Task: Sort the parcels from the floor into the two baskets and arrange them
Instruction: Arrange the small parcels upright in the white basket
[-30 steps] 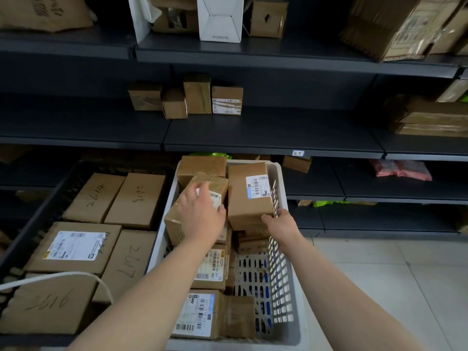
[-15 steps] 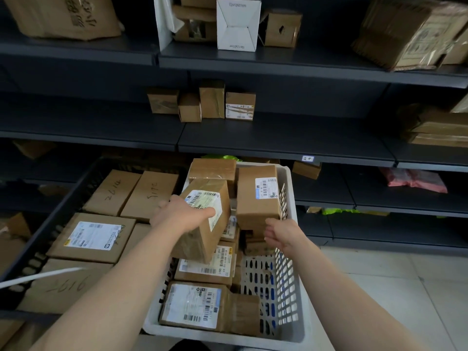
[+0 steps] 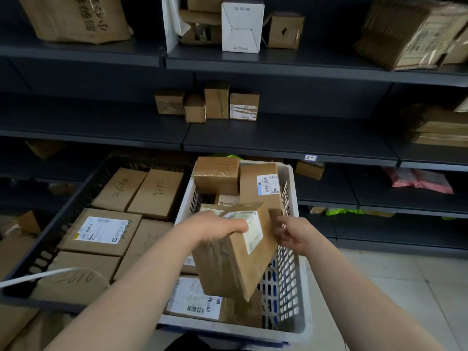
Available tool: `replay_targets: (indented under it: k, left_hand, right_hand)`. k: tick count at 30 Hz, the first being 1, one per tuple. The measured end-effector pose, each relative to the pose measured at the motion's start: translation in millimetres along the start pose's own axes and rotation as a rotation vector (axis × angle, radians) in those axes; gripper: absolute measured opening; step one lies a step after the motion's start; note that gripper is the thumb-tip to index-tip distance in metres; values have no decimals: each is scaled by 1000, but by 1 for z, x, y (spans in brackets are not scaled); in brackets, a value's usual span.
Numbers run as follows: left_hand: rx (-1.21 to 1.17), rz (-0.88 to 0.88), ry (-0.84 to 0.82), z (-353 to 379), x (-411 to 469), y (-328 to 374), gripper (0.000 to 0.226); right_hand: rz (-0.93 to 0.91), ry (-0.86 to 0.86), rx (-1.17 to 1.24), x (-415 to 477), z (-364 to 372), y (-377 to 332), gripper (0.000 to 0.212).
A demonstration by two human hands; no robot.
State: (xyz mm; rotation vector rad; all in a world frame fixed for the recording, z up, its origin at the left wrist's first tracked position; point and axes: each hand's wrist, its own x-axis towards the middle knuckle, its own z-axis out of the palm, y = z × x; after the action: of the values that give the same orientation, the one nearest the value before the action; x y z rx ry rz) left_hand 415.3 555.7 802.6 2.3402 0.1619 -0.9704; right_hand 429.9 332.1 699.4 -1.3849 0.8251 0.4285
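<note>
My left hand [image 3: 215,228] grips a brown cardboard parcel [image 3: 235,257] with a white label, lifted and tilted above the white slatted basket [image 3: 293,295]. My right hand [image 3: 295,234] hovers just right of that parcel with loosely curled fingers, holding nothing. Inside the white basket an upright labelled box [image 3: 260,186] and a taped box [image 3: 216,174] stand at the far end, and a flat labelled parcel [image 3: 195,300] lies at the near end. The black basket [image 3: 50,239] to the left holds several flat numbered boxes.
Dark metal shelves [image 3: 278,138] rise behind the baskets, carrying small cartons [image 3: 217,102], a white box [image 3: 241,26] and larger boxes. A pink bag [image 3: 417,179] lies on a low right shelf. Tiled floor [image 3: 405,287] lies to the right. A white cord [image 3: 38,276] crosses the black basket.
My left hand has lifted the labelled parcel out of the stack and brought it nearer and to the right. My right hand has let go of the upright box and moved toward the lifted parcel.
</note>
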Motion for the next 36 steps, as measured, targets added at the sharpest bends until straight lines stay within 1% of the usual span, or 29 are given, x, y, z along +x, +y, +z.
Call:
replay_targets:
  k: [3,6,8,11,13,14,16,18,20,22,25,26,28,31,33,36]
  left_hand:
    - [5,-26,-4,29,12,10,77]
    - [-18,-50,0,56,29,15,82]
    - [-1,-62,13,70,39,19,90]
    - [26,-69,27,82,50,24,100]
    - [34,-69,46,87,58,25,98]
    - [47,-65,56,90,62,25,96]
    - [48,-38,73,96,68,24,92]
    - [-53,-34,62,102,74,24,83]
    - [-191,-39,18,107,79,22,73]
    - [-276,-13,-1,112,83,19,57]
    - [-241,56,-12,113,87,11,21]
    - [-197,77,-19,113,88,8,18]
    - [-113,118,-11,114,92,3,28]
    - [-33,148,75,117,100,-2,36]
    - [30,146,98,120,104,-5,43]
    - [144,116,80,125,108,-10,51]
  right_hand:
    - [-10,32,-59,-7,-10,1,20]
    - [-52,33,-207,-16,-22,1,26]
    - [-78,-54,-320,-24,-28,1,28]
    - [-73,-188,-395,-33,-30,6,19]
    - [-48,-218,-410,-35,-28,14,24]
    - [-32,-225,-417,-33,-26,19,31]
    - [-20,-215,-441,-33,-21,28,26]
    - [-41,-174,-518,-31,-17,37,21]
    - [-60,-90,-624,-25,-15,46,26]
    - [-81,-20,-684,-18,-11,53,31]
    - [-159,47,-780,-12,-4,56,28]
    - [-179,72,-832,-9,-2,57,29]
    - [-214,126,-925,-5,4,61,37]
    - [-260,166,-1089,-2,11,67,57]
    - [-259,170,-1228,-6,11,67,55]
    - [-273,164,-1349,-9,8,71,51]
